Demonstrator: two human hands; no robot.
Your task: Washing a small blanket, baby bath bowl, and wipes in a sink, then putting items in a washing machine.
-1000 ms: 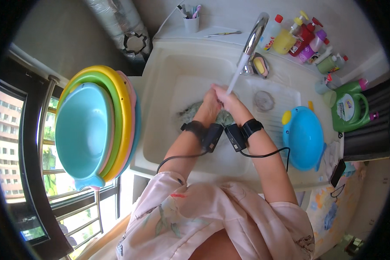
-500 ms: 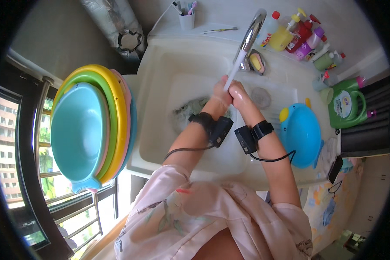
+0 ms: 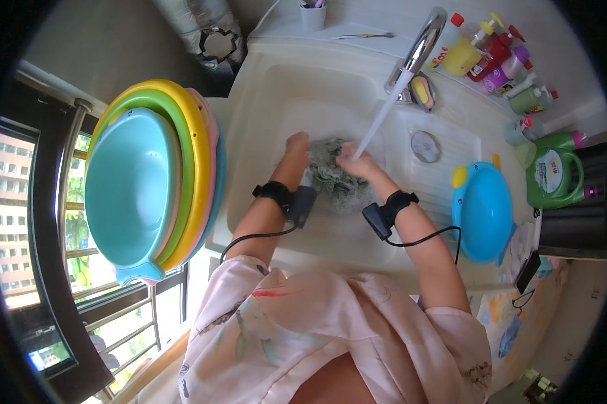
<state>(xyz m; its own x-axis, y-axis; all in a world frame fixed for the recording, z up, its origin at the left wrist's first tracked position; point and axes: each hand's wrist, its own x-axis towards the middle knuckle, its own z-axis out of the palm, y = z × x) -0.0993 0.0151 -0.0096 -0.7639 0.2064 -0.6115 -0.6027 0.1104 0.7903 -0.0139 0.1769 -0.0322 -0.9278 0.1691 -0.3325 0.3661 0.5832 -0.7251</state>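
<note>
**Both hands on a wet cloth in the sink**

Down in the white sink (image 3: pixel 303 101), under running water from the chrome tap (image 3: pixel 421 44): a dark grey-green cloth (image 3: pixel 330 176), bunched and wet. Left hand (image 3: pixel 295 149) pressed to its left edge, fingers curled onto the fabric; right hand (image 3: pixel 355 165) closed over its right side, just where the stream lands. Black wrist bands with cables on both forearms. Stacked plastic basins (image 3: pixel 142 182) leaning at the left, blue lidded tub (image 3: pixel 482 212) at the right, detergent bottles (image 3: pixel 499 50) behind the tap

Four stacked basins (image 3: pixel 148 182), six bottles (image 3: pixel 495 57), one faucet (image 3: pixel 421 44).
</note>
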